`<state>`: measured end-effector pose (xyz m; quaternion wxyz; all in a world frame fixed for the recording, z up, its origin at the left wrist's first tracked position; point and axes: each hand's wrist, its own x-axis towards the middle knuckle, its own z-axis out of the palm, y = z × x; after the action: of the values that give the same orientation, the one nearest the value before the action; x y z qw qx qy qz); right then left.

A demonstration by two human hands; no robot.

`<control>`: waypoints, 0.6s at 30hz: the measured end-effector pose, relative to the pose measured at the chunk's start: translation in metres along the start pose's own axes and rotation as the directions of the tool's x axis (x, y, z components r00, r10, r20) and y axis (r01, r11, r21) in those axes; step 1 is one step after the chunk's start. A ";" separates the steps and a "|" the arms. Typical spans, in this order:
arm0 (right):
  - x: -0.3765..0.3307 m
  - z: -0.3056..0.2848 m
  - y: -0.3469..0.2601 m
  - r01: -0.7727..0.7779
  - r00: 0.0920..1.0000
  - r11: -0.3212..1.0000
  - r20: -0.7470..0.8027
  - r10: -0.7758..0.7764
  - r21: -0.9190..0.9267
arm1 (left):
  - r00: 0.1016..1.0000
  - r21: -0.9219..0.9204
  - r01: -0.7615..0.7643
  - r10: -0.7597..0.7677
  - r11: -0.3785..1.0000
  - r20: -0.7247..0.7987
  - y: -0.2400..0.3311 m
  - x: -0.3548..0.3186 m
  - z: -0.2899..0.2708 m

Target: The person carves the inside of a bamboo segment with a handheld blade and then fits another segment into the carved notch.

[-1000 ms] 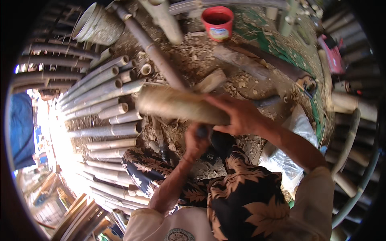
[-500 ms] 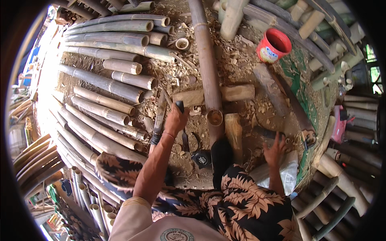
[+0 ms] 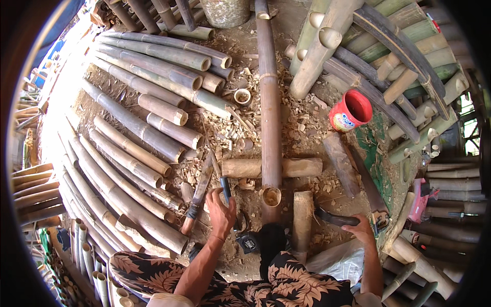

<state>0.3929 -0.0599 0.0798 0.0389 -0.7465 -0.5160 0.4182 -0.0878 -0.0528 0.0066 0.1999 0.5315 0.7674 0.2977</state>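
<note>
My left hand [image 3: 222,214] is closed around a slim tool with a dark blue handle [image 3: 225,188], its narrow blade pointing away from me. Over on the right, my right hand [image 3: 364,229] has its fingers on the end of a dark, curved-handled tool [image 3: 335,217] lying on the ground; its far end is hard to make out. Between my hands a long brown bamboo pole [image 3: 270,117] runs away from me, resting across a short log [image 3: 241,168]. Its hollow near end faces me, by my dark-covered foot [image 3: 272,244].
A long blade with a wrapped handle [image 3: 197,197] lies left of my left hand. A black tape measure [image 3: 248,242] sits near my foot. Bamboo lengths [image 3: 138,120] cover the left side. A red bucket [image 3: 351,111] and an upright wood block [image 3: 303,220] stand right of the pole.
The view has shifted, so the pole and bucket appear lower. My right hand has moved from beside the curved-handled tool onto its end. My left hand still holds its tool.
</note>
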 end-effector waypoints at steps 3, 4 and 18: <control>-0.021 -0.029 -0.070 0.380 0.879 0.912 -0.249 -0.408 -0.154 | 0.996 -0.151 0.015 -0.003 0.988 0.084 0.020 -0.010 -0.006; -0.017 -0.036 -0.086 0.505 0.785 0.843 -0.307 -0.538 -0.186 | 0.993 -0.218 0.035 -0.010 0.975 0.118 0.023 -0.014 -0.001; 0.075 0.113 -0.190 0.467 0.777 0.154 -0.322 -0.541 0.871 | 0.667 -0.385 0.649 -0.247 0.656 0.703 0.035 -0.050 0.075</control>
<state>0.1866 0.0467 0.0556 0.5689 -0.3595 -0.4070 0.6176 0.0011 -0.0720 -0.0263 0.6596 0.2821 0.6370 0.2823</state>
